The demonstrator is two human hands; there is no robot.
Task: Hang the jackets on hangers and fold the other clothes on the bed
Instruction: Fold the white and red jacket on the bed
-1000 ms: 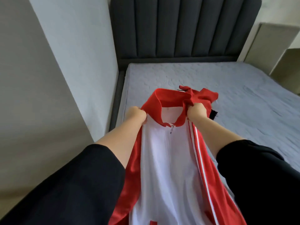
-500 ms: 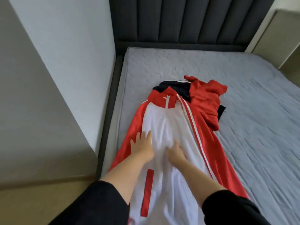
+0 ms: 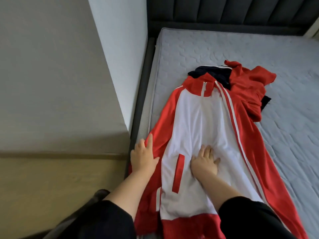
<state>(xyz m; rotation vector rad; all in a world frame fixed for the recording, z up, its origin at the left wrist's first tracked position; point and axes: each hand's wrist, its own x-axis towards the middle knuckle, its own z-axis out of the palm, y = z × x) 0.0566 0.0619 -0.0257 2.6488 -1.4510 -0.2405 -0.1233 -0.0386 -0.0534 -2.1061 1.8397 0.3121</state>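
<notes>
Track jacket (image 3: 198, 126), red and white with striped sleeves, lies zipped up and face-up along the left edge of my mattress (image 3: 241, 49). My left hand (image 3: 144, 157) rests flat on its red sleeve, fingers straight. My right hand (image 3: 205, 163) presses the white front, fingers spread, gripping nothing.

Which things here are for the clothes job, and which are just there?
For the job: red-and-white jacket, red garment, dark garment, mattress, left hand, right hand.
Just there: headboard, wall, floor.
</notes>
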